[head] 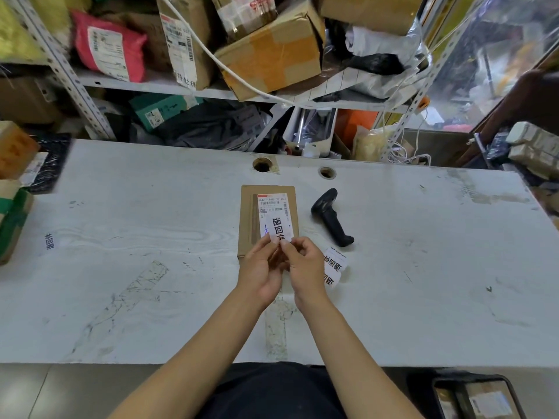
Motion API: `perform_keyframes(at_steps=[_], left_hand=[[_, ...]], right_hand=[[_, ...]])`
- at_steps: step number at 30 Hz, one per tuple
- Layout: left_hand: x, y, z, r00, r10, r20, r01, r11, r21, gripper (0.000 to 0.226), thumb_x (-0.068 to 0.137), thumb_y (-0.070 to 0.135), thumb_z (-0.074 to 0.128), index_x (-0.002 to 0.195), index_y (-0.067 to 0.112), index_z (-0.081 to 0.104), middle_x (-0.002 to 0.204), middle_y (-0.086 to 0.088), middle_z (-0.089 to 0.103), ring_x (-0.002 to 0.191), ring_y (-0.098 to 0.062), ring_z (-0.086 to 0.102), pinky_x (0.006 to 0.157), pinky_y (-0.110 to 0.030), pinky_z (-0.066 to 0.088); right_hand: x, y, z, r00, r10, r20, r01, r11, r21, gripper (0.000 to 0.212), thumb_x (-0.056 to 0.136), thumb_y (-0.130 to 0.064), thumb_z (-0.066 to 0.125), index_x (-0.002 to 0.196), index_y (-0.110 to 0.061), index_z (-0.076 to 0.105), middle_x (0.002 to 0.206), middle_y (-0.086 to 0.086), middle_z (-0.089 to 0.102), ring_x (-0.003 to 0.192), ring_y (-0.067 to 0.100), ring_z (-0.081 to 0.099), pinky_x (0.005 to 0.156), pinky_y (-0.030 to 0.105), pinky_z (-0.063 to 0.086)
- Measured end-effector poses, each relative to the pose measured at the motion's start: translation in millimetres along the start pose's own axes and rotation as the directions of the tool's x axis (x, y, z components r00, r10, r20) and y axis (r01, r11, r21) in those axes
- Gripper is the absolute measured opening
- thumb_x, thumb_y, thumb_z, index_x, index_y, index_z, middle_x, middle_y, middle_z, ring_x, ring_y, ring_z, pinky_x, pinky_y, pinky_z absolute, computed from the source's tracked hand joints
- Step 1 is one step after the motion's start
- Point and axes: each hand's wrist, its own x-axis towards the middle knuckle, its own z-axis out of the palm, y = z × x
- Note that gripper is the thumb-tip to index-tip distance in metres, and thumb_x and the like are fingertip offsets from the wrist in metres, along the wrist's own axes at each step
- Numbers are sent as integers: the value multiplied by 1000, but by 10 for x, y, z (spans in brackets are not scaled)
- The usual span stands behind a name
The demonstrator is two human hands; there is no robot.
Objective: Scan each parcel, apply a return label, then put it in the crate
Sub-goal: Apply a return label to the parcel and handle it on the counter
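Looking down from my remote seat, I start nearest: a dark crate [478,397] by the person's right side, already holding a parcel, presumably so finished ones drop in without a reach. Above it both hands meet over the table [121,297]. The left hand [261,269] and right hand [304,267] each pinch the near edge of a return label [279,229], fingertips almost touching, seemingly to peel or steady it over the flat cardboard parcel [267,220], which lies mid-table beneath them. Just right of the right hand sits a strip of spare labels [334,267], close for the next one. Beyond that the black scanner [331,217] lies set down beside the parcel. Farthest, cluttered shelves [169,86] hold more packages.
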Motion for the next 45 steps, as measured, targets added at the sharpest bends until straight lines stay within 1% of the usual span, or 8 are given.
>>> perform_keyframes(at_steps=[5, 8, 16, 19, 23, 28, 38, 45], left_hand=[[99, 123, -128, 998, 60, 2, -60, 993, 98, 36, 95, 6, 62, 130, 2, 59, 122, -21, 69, 111, -33, 68, 91, -36, 58], [122, 263, -180, 999, 40, -4, -37, 960, 278, 30, 93, 2, 65, 122, 2, 63, 112, -17, 71, 93, -26, 71, 76, -31, 59], [143, 326, -208, 916, 399, 40, -262, 520, 813, 20, 83, 6, 77, 99, 16, 69, 81, 3, 76, 75, -9, 73, 68, -25, 55], [178, 339, -171, 884, 462, 64, -275, 407, 871, 21, 83, 9, 78, 97, 19, 66, 81, 5, 75, 74, -4, 72, 63, -20, 56], [290, 390, -120, 880, 472, 51, -218, 306, 927, 22, 79, 11, 81, 88, 21, 64, 80, 5, 74, 78, -11, 72, 69, -33, 60], [375, 448, -80, 880, 475, 1, -132, 242, 961, 20, 77, 12, 80, 84, 20, 64, 79, 4, 71, 78, -15, 71, 70, -42, 61], [420, 429, -42, 881, 472, -29, -55, 162, 985, 14, 77, 17, 80, 83, 17, 67, 80, 3, 72, 79, -17, 70, 67, -35, 57], [369, 460, -23, 879, 476, -12, -35, 91, 995, 16, 78, 22, 81, 84, 16, 67, 82, 6, 68, 80, -16, 66, 57, -22, 43]], right_hand=[[32, -55, -107, 985, -63, 162, 100, 967, -233, 12, 86, -2, 65, 77, 1, 58, 69, 5, 61, 63, 13, 55, 62, 30, 48], [94, -148, -238, 948, -1, 320, 113, 937, -332, 9, 86, -3, 65, 81, 4, 61, 65, 3, 58, 57, 11, 51, 57, 24, 44], [273, -207, -287, 958, 112, 264, 18, 896, -444, 18, 91, -20, 71, 76, -10, 71, 66, -2, 65, 52, 7, 50, 54, 21, 40], [418, -212, -256, 971, 124, 203, 12, 827, -563, 24, 88, -26, 74, 67, -15, 67, 69, -10, 69, 50, -2, 53, 57, 22, 40], [631, -313, -160, 974, 128, 187, 34, 734, -679, 30, 82, -27, 78, 63, -12, 59, 66, -3, 67, 57, 13, 55, 57, 27, 42], [786, -429, -148, 981, 135, 141, 42, 559, -828, 45, 85, -19, 72, 54, -16, 38, 53, 0, 41, 46, 12, 32, 49, 28, 26], [689, -148, -57, 999, 45, 3, -20, 492, -870, 50, 74, -60, 73, 78, -16, 51, 77, -3, 57, 79, 21, 58, 57, 31, 37], [764, -101, -57, 998, 56, 6, -18, 422, -906, 55, 71, -64, 75, 89, -15, 56, 87, -2, 61, 82, 20, 58, 59, 31, 41]])
